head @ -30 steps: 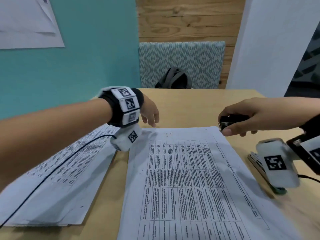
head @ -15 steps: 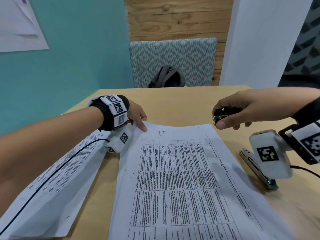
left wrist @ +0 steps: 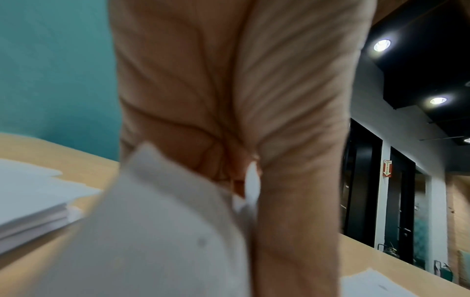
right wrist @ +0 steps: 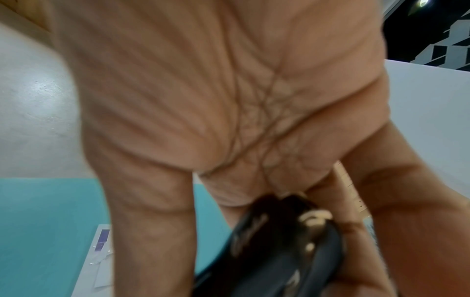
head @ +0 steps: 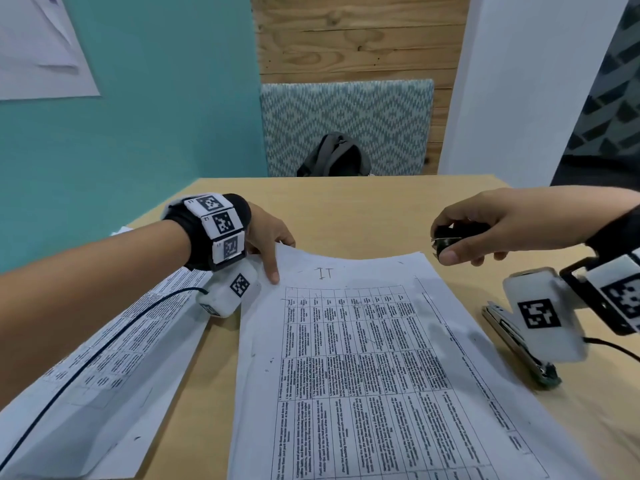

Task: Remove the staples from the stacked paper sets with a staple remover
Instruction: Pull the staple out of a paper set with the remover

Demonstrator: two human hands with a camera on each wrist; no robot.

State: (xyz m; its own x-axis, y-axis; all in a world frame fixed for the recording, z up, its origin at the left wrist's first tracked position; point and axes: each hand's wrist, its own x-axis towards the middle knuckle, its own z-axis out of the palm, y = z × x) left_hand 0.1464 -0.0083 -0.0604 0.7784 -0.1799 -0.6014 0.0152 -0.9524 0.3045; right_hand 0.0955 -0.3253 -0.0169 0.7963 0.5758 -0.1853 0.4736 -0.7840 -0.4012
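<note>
**Inspector:** State the condition of the work item.

**Assistant:** The paper set (head: 374,358) lies on the wooden table (head: 363,209), centre of the head view. Its top sheet is white, printed with a dense black grid table, and "IT" is handwritten above the grid. Small dark specks mark its left margin. The far left corner is lifted off the table and the far edge bows upward.

**Inspector:** What holds that corner?

**Assistant:** The left hand (head: 268,237). Its thumb lies on top of the sheet and the fingers go beneath the raised corner, pinching it. In the left wrist view, paper sits against the palm; that picture is blurred.

**Inspector:** And the tool?

**Assistant:** The staple remover (head: 450,237), black with a metal edge, is gripped in the right hand (head: 491,226), fingers curled over it and thumb below. It hovers just beyond the far right corner of the set, apart from the paper.

**Inspector:** Other items on the surface?

**Assistant:** A second stack of papers (head: 104,358) lies to the left, under the left forearm. A stapler (head: 519,348) lies to the right, partly hidden by the wrist camera.

**Inspector:** The room?

**Assistant:** A teal wall (head: 156,116) on the left, wood panelling behind, a patterned chair back (head: 346,116) across the table with a dark backpack (head: 332,157) against it, and a white partition (head: 519,81) on the right.
</note>
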